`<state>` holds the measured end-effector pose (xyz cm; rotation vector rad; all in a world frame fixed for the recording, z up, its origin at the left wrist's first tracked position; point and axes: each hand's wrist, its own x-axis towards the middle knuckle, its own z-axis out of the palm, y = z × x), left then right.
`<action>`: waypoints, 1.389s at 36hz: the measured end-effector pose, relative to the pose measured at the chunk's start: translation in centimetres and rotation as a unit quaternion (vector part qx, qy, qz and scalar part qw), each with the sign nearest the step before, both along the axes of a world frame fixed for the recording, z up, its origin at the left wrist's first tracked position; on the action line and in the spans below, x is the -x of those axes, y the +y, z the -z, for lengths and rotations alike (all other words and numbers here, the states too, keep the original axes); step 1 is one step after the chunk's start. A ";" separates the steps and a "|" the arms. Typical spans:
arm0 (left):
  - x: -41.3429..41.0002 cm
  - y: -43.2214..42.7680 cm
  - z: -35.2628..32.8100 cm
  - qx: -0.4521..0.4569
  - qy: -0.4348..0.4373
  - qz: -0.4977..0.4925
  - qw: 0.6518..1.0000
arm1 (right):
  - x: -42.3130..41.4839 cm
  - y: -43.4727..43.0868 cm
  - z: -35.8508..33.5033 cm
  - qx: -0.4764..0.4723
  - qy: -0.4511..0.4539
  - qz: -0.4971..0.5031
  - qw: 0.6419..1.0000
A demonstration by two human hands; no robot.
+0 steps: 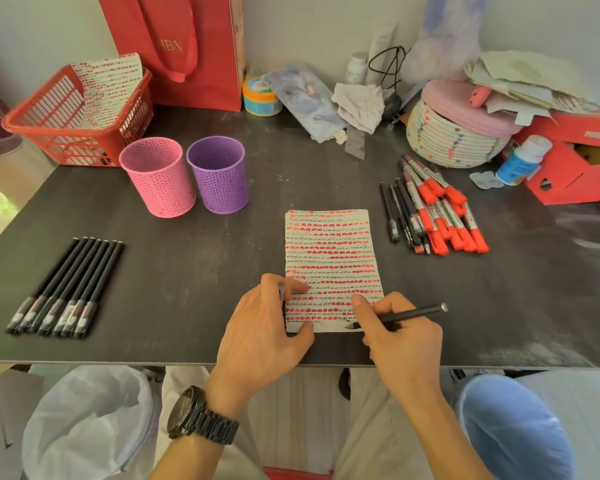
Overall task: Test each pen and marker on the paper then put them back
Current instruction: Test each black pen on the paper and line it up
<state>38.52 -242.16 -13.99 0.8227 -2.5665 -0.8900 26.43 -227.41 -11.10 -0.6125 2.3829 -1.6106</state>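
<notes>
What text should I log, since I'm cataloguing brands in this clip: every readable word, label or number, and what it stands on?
"HBN": gold letters on the red paper bag at the back wall.
"PUMA": white letters on the red shoebox at the right.
Too blurred to read: the labels on the markers, black pens, jar and bottle.
The paper shows only scribbled test marks, with no legible words.

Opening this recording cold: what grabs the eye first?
The paper at the centre of the table, packed with rows of red and black marks, stands out first. The right hand holds a black pen to its bottom edge; the left hand rests on its lower left corner. Red-capped markers lie heaped to its right, black pens in a neat row far left.
</notes>
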 end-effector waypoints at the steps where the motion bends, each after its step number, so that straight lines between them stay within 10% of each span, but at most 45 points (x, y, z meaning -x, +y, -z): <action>1: 0.0 0.0 0.0 -0.001 0.000 0.000 1.000 | -0.1 -0.1 0.0 0.001 0.000 -0.006 1.000; 18: -0.8 0.0 -0.6 -0.064 0.039 0.000 0.997 | 1.3 5.2 -1.6 0.117 -0.101 0.082 0.985; 30: -2.3 0.2 -0.8 -0.116 0.118 -0.062 0.984 | -1.1 3.8 -2.2 0.217 -0.270 -0.073 0.935; 50: -1.3 0.4 -0.4 0.057 0.043 -0.041 0.997 | 0.6 -2.9 0.9 0.007 0.016 -0.095 0.995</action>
